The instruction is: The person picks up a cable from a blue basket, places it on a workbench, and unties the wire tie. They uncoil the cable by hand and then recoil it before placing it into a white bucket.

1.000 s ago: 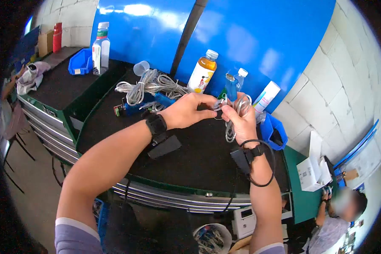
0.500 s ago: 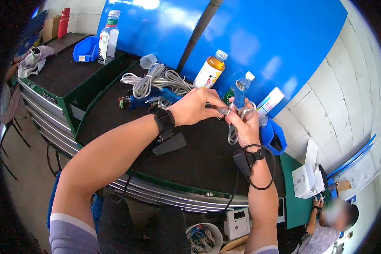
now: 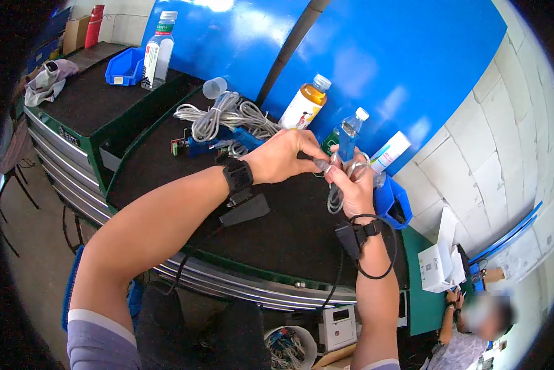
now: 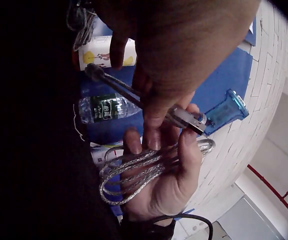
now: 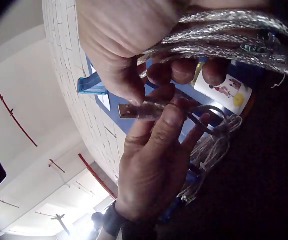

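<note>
In the head view, my left hand point(image 3: 280, 159) and right hand point(image 3: 356, 192) meet above the black mat. The left thumb and fingers pinch a cable's clear USB plug point(image 3: 321, 164), whose metal end point(image 4: 196, 126) shows in the left wrist view. My right hand point(image 5: 126, 35) grips the coiled, silvery braided cable point(image 5: 224, 35), its thumb tip close against the plug point(image 5: 141, 111). A translucent blue connector point(image 3: 346, 147) rises from beside the right fingers. In the left wrist view, the coil point(image 4: 134, 175) lies across the right palm point(image 4: 166, 192).
Behind the hands are more coiled cables point(image 3: 218, 120), an orange drink bottle point(image 3: 305, 106), a clear bottle point(image 3: 353, 125) and a white spray can point(image 3: 390, 151). A blue bin point(image 3: 393, 206) sits at the right. Another person point(image 3: 456, 336) is at the lower right.
The head view has shifted. Both hands stay close together, and the plug between their fingertips shows more plainly than a second ago. The coil remains in my right hand.
</note>
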Motion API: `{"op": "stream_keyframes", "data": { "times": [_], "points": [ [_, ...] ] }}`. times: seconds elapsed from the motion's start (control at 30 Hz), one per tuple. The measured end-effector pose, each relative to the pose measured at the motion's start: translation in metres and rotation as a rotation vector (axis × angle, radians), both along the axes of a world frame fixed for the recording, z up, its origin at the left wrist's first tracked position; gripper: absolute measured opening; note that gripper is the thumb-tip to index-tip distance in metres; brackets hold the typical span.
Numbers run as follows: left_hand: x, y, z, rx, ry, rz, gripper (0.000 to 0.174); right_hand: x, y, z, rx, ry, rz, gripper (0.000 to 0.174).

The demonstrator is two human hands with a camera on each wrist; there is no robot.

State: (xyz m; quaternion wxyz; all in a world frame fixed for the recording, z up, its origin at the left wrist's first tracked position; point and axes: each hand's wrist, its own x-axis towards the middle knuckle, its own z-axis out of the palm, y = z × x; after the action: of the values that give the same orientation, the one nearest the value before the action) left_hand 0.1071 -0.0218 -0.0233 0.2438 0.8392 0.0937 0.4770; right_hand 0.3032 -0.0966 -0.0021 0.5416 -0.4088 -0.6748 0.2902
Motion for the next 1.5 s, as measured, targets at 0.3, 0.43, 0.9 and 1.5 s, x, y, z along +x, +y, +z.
{"op": "stream_keyframes", "data": {
  "times": [0.3,0.43,0.9,1.5],
  "points": [
    [-0.0002,-0.0002,-0.0001,-0.005,-0.001,-0.005,0.018,0.0008,0.0005,-0.0004,0.015,-0.012,0.02,0.034],
    [0.0007,0.0017,-0.0011,0.002,-0.015,-0.008,0.019,0.0013,0.002,-0.0011,0.036,-0.012,0.036,0.033],
    [0.002,-0.0011,0.0037,-0.026,-0.079,-0.003,0.015,0.0012,0.0016,-0.0016,0.046,0.003,0.066,0.037],
    [0.0044,0.0018,0.0026,-0.025,-0.044,-0.015,0.016,0.0057,0.0008,0.0002,0.018,-0.033,0.097,0.038]
  ]
}}
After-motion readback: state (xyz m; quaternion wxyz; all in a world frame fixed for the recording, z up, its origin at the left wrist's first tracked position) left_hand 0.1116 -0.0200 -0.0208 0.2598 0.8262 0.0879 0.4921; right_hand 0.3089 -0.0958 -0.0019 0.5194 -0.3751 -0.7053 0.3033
